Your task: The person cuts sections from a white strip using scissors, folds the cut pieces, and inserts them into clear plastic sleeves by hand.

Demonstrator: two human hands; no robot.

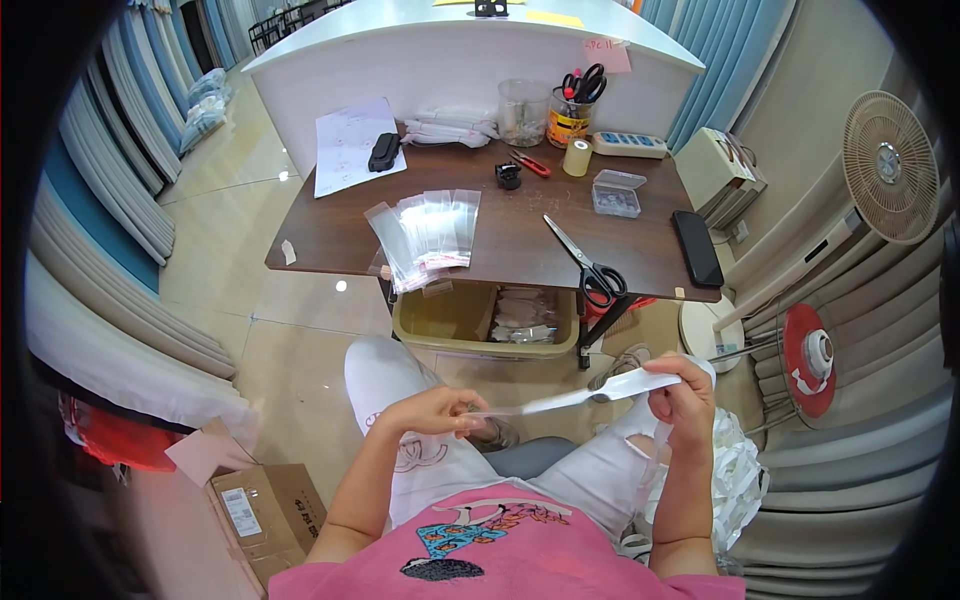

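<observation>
A white strip (575, 398) stretches between my two hands above my lap. My left hand (437, 411) is closed on its thin left end, with the fingers pinched. My right hand (683, 398) grips the wider right end between thumb and fingers. Beyond them, on the brown table (350, 235), lies a fanned pile of clear plastic bags (430, 232). Black-handled scissors (590, 265) rest open near the table's front edge. Under the table, a yellowish bin (450, 312) holds small packets (523, 312).
On the table are a phone (697, 249), a small clear box (616, 194), a tape roll (577, 157), red snips (531, 163), a power strip (629, 145), jars and a paper sheet (345, 150). A fan (890, 165) stands right; a cardboard box (268, 515) sits left.
</observation>
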